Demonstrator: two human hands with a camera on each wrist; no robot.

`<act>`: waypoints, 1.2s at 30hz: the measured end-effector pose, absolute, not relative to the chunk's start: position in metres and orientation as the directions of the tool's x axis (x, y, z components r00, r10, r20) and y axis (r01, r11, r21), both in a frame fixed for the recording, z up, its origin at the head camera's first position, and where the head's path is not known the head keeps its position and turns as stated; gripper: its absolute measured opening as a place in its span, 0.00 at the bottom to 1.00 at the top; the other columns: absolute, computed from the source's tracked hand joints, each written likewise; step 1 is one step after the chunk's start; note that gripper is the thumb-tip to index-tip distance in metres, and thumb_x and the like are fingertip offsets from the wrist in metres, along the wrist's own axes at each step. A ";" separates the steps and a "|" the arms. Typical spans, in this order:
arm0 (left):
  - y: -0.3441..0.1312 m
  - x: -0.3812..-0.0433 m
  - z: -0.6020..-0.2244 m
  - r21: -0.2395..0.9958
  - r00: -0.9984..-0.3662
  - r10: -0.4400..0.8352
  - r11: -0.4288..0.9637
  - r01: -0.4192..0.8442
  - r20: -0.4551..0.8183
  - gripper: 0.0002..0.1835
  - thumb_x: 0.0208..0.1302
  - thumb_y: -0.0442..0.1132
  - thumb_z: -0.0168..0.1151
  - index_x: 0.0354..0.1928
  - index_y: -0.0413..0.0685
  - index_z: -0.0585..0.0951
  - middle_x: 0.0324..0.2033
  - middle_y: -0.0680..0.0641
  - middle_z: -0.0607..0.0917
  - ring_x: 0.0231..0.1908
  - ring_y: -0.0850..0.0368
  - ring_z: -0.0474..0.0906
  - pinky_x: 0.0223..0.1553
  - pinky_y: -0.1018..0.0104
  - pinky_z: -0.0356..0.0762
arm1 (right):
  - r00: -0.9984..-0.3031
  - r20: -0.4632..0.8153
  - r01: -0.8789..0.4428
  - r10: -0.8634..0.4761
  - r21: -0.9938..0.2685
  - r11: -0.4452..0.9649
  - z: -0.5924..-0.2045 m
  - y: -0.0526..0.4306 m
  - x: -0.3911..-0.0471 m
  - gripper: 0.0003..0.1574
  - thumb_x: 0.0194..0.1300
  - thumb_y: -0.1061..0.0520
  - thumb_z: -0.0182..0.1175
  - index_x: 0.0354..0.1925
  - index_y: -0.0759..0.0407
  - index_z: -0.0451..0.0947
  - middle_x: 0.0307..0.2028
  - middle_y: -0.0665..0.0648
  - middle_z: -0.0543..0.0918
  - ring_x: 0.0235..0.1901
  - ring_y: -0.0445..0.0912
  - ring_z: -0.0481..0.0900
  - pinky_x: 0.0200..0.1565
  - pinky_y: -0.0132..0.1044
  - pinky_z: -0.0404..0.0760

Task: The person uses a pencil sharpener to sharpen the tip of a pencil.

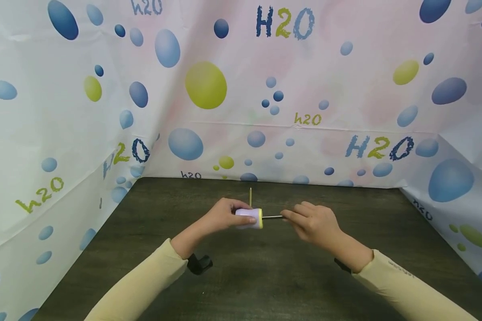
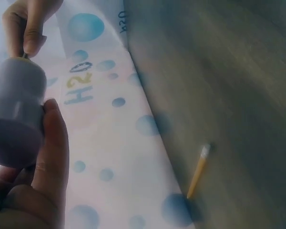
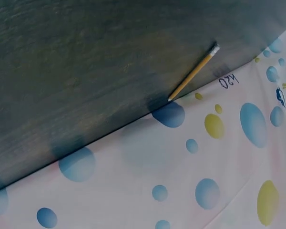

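Observation:
My left hand [image 1: 224, 215] grips a lavender pencil sharpener [image 1: 246, 218] with a yellow rim, held on its side above the table. In the left wrist view the sharpener [image 2: 20, 90] shows its round base, with fingers curled along its side. My right hand [image 1: 314, 223] pinches a thin dark pencil [image 1: 271, 217], whose other end sits inside the sharpener's yellow-rimmed face. The pencil's tip is hidden inside. The right wrist view does not show either hand. Beyond the left hand, a yellow pencil [image 1: 251, 196] lies on the table, pointing to the back edge.
The dark wooden table [image 1: 249, 276] spreads under both hands. A white sheet [image 1: 241, 89] with blue and green dots and H2O lettering stands behind it and along both sides. Each wrist wears a dark strap or mount [image 1: 199, 264].

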State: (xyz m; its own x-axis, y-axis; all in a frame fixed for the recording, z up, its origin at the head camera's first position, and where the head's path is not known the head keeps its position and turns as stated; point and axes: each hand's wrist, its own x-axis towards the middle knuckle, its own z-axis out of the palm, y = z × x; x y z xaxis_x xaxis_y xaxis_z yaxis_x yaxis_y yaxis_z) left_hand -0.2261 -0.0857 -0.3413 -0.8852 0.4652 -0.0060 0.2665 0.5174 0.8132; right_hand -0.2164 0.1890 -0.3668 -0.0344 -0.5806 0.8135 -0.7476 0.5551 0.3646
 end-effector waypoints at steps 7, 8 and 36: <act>-0.081 -0.226 -0.342 0.821 -0.887 0.462 0.510 0.255 -0.011 0.21 0.65 0.43 0.71 0.54 0.35 0.85 0.44 0.38 0.89 0.37 0.58 0.81 0.37 0.69 0.80 | -0.024 0.817 -0.747 -0.576 0.368 0.554 -0.367 0.187 -0.215 0.28 0.82 0.50 0.46 0.34 0.56 0.89 0.20 0.48 0.78 0.17 0.40 0.72 0.14 0.28 0.60; -0.081 -0.226 -0.341 0.821 -0.886 0.463 0.509 0.260 -0.007 0.21 0.65 0.43 0.71 0.54 0.35 0.85 0.44 0.38 0.89 0.37 0.58 0.81 0.37 0.69 0.80 | -0.034 0.819 -0.750 -0.573 0.358 0.556 -0.367 0.186 -0.215 0.28 0.82 0.50 0.46 0.34 0.56 0.89 0.20 0.48 0.78 0.17 0.40 0.72 0.13 0.28 0.59; -0.077 -0.223 -0.355 0.574 -0.774 0.558 0.543 0.613 0.299 0.24 0.59 0.45 0.77 0.55 0.41 0.85 0.45 0.42 0.89 0.39 0.54 0.84 0.38 0.68 0.81 | -0.762 0.044 -0.494 -0.646 -0.685 0.536 -0.352 0.201 -0.219 0.26 0.80 0.46 0.51 0.45 0.65 0.86 0.23 0.50 0.80 0.18 0.33 0.65 0.23 0.29 0.65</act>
State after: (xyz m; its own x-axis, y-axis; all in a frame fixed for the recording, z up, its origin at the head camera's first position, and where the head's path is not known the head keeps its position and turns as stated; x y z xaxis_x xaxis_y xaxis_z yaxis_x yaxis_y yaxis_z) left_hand -0.2232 -0.0769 -0.3551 -0.7741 0.5582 0.2987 0.6131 0.5433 0.5735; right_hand -0.2194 0.2007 -0.3521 -0.7618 -0.6464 0.0440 -0.4942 0.5359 -0.6845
